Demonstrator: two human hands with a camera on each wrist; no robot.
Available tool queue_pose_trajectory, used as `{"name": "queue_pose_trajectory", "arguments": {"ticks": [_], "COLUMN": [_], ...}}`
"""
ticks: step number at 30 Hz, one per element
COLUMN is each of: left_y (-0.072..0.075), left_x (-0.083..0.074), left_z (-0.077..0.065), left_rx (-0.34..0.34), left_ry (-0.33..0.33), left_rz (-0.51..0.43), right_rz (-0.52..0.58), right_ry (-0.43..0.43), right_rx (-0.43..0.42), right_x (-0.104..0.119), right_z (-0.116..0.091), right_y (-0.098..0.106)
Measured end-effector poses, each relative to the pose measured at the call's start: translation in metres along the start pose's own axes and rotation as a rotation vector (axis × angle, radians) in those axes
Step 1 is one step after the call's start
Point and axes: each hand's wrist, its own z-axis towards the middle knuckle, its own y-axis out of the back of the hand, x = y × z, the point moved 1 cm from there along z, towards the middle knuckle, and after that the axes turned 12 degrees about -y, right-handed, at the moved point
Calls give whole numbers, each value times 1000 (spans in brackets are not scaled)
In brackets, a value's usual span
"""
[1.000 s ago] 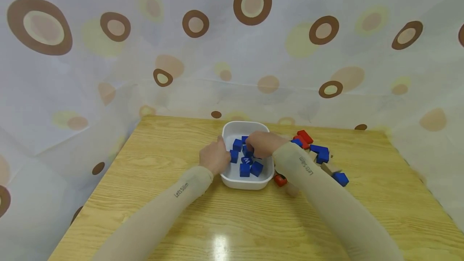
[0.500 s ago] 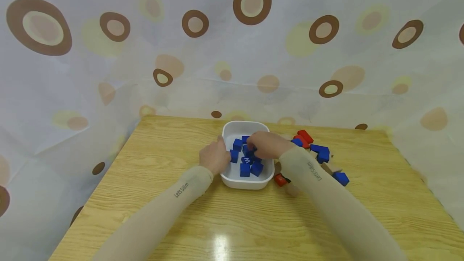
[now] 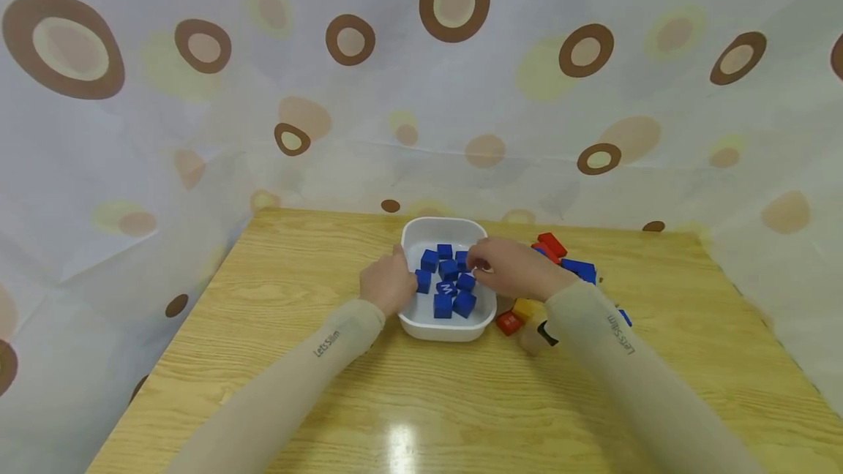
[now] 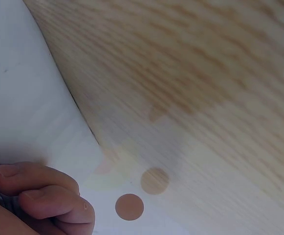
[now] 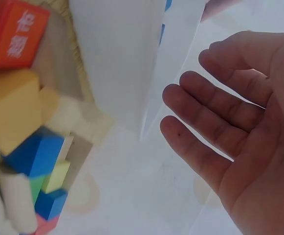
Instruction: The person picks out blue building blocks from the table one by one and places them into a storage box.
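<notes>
My left hand grips the left rim of a white plastic tub; its curled fingers show at the lower left of the left wrist view. Several blue cubes lie in the tub, one bearing a white W. Over the tub's right rim, beside the back right cube, hovers my right hand. In the right wrist view its fingers are loosely bent and spread apart, with nothing in them.
Right of the tub lies a pile of loose blocks: a red one with white characters, a yellow one, blue ones and a red bar. My right forearm covers part of it. A patterned curtain stands behind the wooden table.
My right hand has drawn back to the right from among the blue cubes, and its fingers have loosened, uncovering cubes. My left hand stays on the rim.
</notes>
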Motion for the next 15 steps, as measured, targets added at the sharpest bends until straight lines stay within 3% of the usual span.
{"name": "queue_pose_trajectory", "arguments": {"ticks": [15], "left_y": [0], "left_x": [-1], "left_z": [-1], "left_rx": [-5], "left_ry": [-11], "left_rz": [22], "right_rz": [-5], "right_ry": [43], "right_rx": [-124], "right_x": [-49], "right_z": [-25], "right_y": [-2]}}
